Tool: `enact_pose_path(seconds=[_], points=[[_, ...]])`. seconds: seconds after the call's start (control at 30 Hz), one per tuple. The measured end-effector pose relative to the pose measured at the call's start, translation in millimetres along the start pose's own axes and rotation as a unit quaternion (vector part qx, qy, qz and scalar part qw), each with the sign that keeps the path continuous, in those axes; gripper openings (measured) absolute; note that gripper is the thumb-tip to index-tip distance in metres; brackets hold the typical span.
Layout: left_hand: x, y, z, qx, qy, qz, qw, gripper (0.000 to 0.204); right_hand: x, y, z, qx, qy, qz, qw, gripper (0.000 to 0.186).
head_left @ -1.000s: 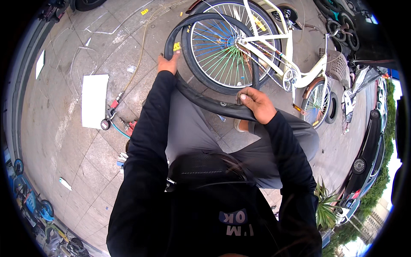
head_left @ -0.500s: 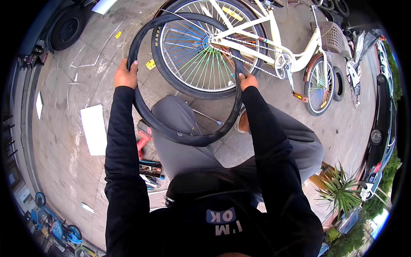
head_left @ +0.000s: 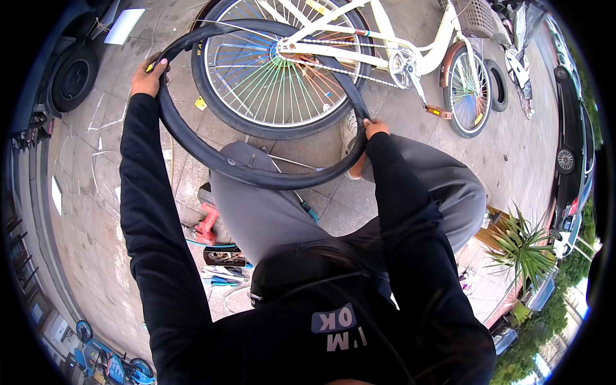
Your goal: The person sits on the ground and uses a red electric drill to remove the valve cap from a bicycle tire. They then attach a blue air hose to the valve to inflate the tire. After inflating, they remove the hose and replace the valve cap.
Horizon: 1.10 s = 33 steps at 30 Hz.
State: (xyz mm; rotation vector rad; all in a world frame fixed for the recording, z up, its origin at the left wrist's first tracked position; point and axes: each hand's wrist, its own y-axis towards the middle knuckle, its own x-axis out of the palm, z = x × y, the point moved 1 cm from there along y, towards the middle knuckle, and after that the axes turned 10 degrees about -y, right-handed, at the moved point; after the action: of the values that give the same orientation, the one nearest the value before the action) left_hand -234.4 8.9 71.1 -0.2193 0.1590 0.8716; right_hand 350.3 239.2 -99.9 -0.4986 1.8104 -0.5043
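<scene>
A black bicycle inner tube (head_left: pixel 276 180) is held up in front of me, stretched into a wide oval. My left hand (head_left: pixel 147 78) is closed round its upper left side. On the right side my right hand (head_left: pixel 376 128) grips it with the thumb on top. A small valve stem (head_left: pixel 251 150) stands on its lower part, above my knee. Behind the tube lies a cream bicycle (head_left: pixel 428 58) on its side. Its rear wheel (head_left: pixel 282 131), with a black tyre and coloured spokes, shows through the loop. The fingers under the tube are partly hidden.
By my left leg are a red power tool (head_left: pixel 205 223), an open case of small parts (head_left: pixel 223 256) and a screwdriver (head_left: pixel 309 210). A loose tyre (head_left: pixel 496 85) lies beside the front wheel. A potted plant (head_left: pixel 523 250) and parked car (head_left: pixel 568 122) stand at right.
My left hand has moved outward to the left and up, and the loop is pulled wider. My right hand still grips the right side. The whole view has shifted a little.
</scene>
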Motion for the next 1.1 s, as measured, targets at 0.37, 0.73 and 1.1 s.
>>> enact_pose_path(seconds=[0.37, 0.73, 1.1], points=[[-103, -214, -154, -0.133, -0.146, 0.210, 0.958, 0.039, -53, -151, -141, -0.282, -0.111, -0.027, 0.952, 0.030], [-84, -551, -348, -0.355, 0.196, 0.420, 0.812, 0.047, -98, -471, -350, -0.708, -0.502, -0.016, 0.497, 0.016], [-6, -387, -241, -0.028, 0.305, 0.287, 0.908, 0.038, -91, -517, -349, -0.686, -0.593, 0.100, 0.408, 0.016]])
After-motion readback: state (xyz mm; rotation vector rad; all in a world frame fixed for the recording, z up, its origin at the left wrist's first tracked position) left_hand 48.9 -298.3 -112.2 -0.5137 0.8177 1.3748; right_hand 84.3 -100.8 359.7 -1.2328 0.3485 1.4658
